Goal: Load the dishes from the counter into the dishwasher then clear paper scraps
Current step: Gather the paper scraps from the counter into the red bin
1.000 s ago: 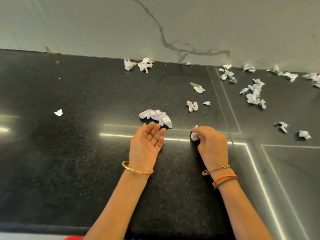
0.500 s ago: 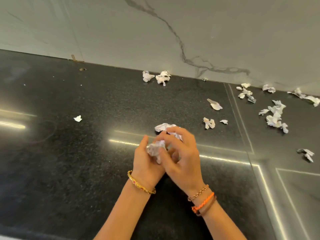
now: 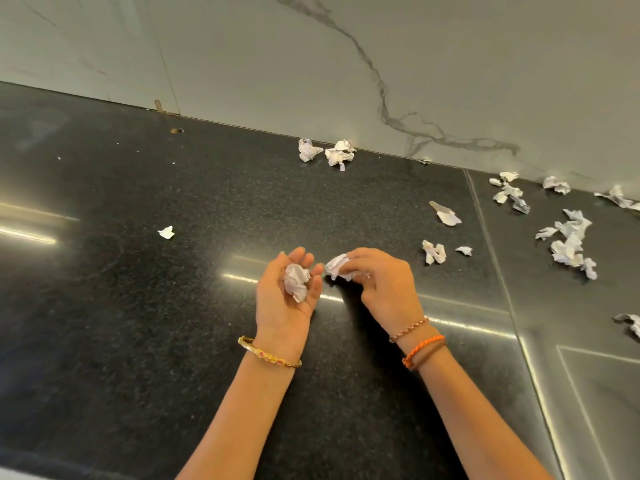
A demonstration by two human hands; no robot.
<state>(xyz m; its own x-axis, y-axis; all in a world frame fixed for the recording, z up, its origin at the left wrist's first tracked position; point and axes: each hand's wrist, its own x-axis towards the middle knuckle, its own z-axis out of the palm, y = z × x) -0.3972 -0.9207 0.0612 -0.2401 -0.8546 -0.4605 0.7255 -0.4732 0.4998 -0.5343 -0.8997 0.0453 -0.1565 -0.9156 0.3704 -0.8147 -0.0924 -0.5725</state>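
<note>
My left hand point(image 3: 287, 296) lies palm up over the black counter point(image 3: 104, 306) and cups a crumpled white paper scrap point(image 3: 296, 280) in its loosely curled fingers. Just to its right, my right hand point(image 3: 381, 285) grips a larger crumpled paper wad point(image 3: 337, 266) lying on the counter. Loose paper scraps are spread over the counter: a small one point(image 3: 166, 232) at the left, two point(image 3: 327, 154) by the back wall, a few point(image 3: 440, 244) to the right of my hands. No dishes or dishwasher are in view.
Several more white scraps point(image 3: 568, 237) lie on the counter's right section beyond a seam point(image 3: 491, 237), some against the marbled wall point(image 3: 346, 64). One scrap point(image 3: 630, 323) sits at the right edge. A small hole point(image 3: 176, 130) marks the counter at the back left.
A second ago my right hand pinched a small scrap; it put that into my left palm. Now my right hand has moved off to the larger wad and grips it.
</note>
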